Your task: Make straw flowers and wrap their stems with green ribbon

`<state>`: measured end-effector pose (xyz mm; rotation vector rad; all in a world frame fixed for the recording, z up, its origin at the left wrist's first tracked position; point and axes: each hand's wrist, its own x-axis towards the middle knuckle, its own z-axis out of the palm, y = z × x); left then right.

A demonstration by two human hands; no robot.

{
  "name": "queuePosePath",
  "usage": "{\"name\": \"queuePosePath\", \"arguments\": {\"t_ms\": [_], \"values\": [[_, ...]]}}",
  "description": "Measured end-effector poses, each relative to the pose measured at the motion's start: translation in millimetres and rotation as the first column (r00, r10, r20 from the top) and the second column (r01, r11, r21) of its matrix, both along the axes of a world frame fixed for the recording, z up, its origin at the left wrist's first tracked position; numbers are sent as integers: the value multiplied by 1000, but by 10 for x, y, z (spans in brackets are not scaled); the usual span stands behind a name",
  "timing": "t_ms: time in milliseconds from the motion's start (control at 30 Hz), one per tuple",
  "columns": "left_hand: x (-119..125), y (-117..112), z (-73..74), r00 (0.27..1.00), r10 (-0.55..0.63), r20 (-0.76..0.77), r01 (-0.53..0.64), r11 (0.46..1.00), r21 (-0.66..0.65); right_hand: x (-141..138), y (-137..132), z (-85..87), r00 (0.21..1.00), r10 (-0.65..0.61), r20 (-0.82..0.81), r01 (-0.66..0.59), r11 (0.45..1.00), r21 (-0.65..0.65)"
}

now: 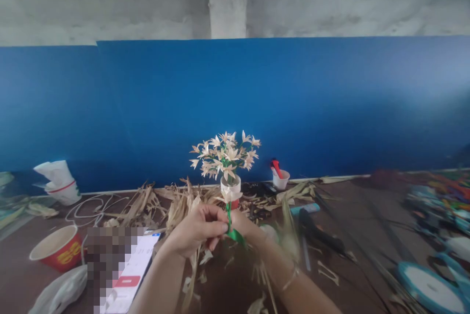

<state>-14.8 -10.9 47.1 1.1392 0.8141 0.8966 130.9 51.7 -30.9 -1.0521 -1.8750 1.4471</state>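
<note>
A single pale flower [230, 195], its petals like dried corn husk, stands upright on a thin green-wrapped stem [229, 216]. My left hand [201, 228] pinches that stem between thumb and forefinger. Just to the right is my right hand [240, 226], reaching in close behind the stem; its fingers are mostly hidden. A strip of green tape [237, 237] hangs below the stem, against my right hand. Straight ahead, a bunch of similar pale flowers [229, 155] stands in a white cup [230, 184].
Dried husks [179, 201] litter the brown table. On the left are a red paper bowl [58, 250], a phone [134, 265] and a white cable [86, 211]. Black-handled scissors [319, 235], a white cup with a red tool [281, 179] and a ribbon spool [429, 287] lie to the right.
</note>
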Motion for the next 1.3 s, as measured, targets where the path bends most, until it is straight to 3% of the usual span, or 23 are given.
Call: {"name": "queuePosePath", "arguments": {"t_ms": [267,367,600,733,833,1300], "values": [[-98,42,-28,998,33,57,-33,999,-7,197,10,288,964,-170,-206,132,974,-186],[-118,61,-35,996,47,74,-47,999,-2,259,-31,405,946,-162,-281,95,967,-237],[-45,67,14,968,252,21,-252,968,-11,408,-129,648,915,-150,-375,34,954,-299],[43,73,5,933,354,-62,-349,934,77,418,-198,702,838,-141,-526,-41,947,-319],[106,70,-9,908,394,-141,-380,918,116,347,-259,720,826,-162,-539,-28,944,-328],[138,24,-24,943,311,-117,-300,948,105,194,-296,738,839,-196,-508,53,958,-283]]}}
